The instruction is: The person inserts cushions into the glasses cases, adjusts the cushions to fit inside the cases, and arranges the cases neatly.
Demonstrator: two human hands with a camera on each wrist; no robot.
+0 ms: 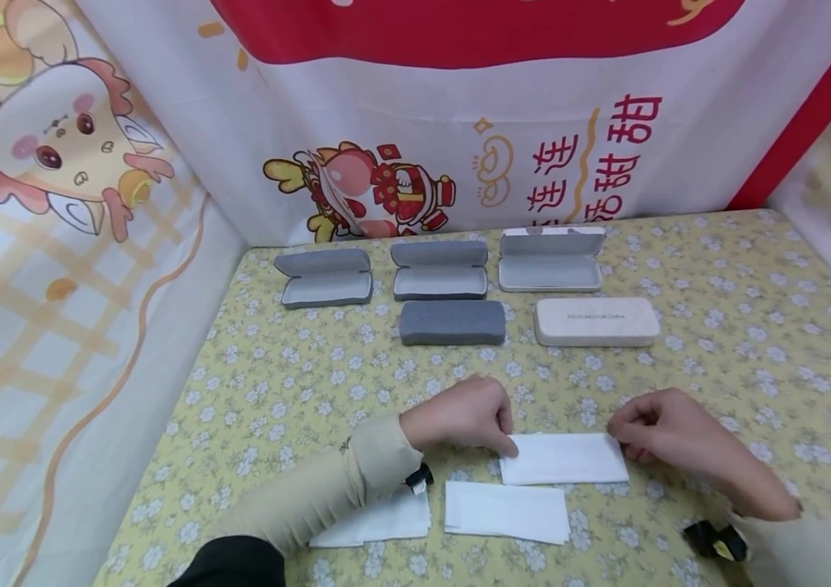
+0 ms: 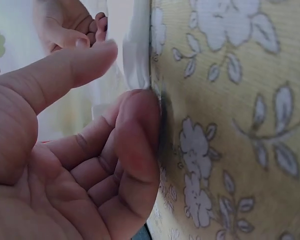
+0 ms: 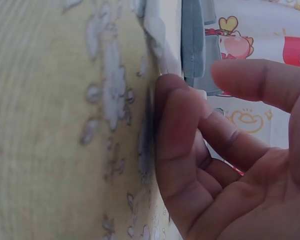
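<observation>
A folded white cloth [image 1: 565,458] lies flat on the table between the two hands. My left hand [image 1: 470,414] is at its left end, the thumb over the corner in the head view. In the left wrist view, the bent fingers [image 2: 140,130] touch the cloth's edge, with a gap between them and the thumb. At the right end, my right hand [image 1: 668,432] touches the other corner with its bent fingers [image 3: 177,125]; the thumb stands apart. Another folded cloth [image 1: 506,512] lies nearer, and a third cloth [image 1: 378,522] is partly hidden by the left forearm.
Behind the hands lie a closed grey glasses case [image 1: 452,323] and a closed white glasses case [image 1: 597,322]. Farther back, two grey cases [image 1: 327,279] [image 1: 440,271] and a white case [image 1: 550,261] stand with lids raised. Printed curtains hang around the flowered tablecloth [image 1: 298,383].
</observation>
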